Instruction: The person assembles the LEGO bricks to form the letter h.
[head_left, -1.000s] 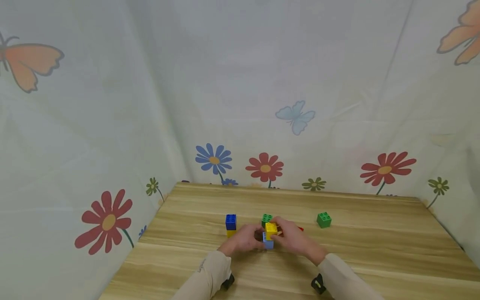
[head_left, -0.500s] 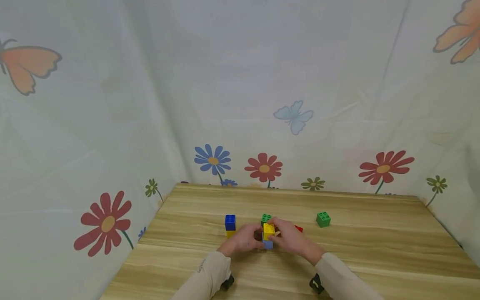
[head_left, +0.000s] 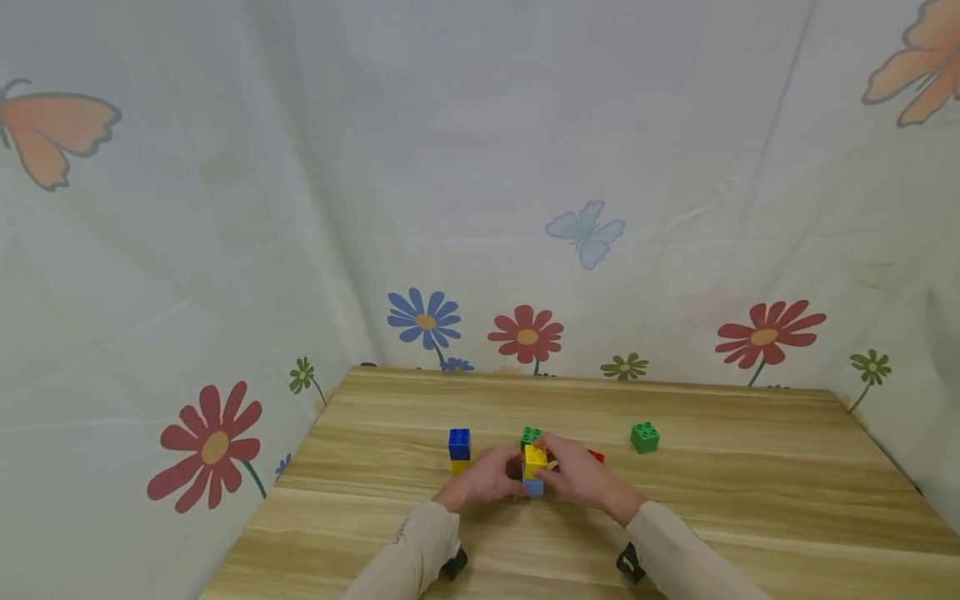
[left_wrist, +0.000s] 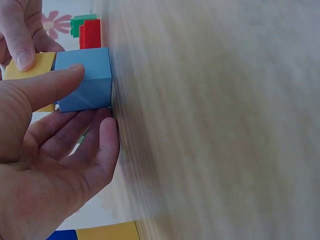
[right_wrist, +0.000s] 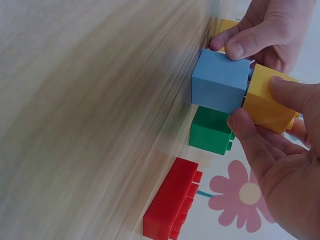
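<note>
Low on the table, my left hand (head_left: 491,475) holds a light blue toy building brick (left_wrist: 92,87) between thumb and fingers. On top of it sits a yellow building brick (right_wrist: 270,102), pinched by my right hand (head_left: 581,477). The right wrist view shows the yellow brick slightly tilted, with a narrow gap and some studs visible between the two. A right fingertip also touches the light blue brick near the joint. The far sides of both bricks are partly hidden by the fingers.
Left of my hands, a dark blue brick (head_left: 460,443) is stacked on a yellow brick (head_left: 460,467). A green brick (right_wrist: 212,130) stands just behind the work, near a long red brick (right_wrist: 170,200). Another green brick (head_left: 645,438) lies farther right. A flowered cloth (head_left: 450,167) hangs behind the table.
My right hand has brought the yellow brick slightly left and straighter over the light blue brick, covering more of its top. The left hand keeps its hold, and the other bricks stay put.
</note>
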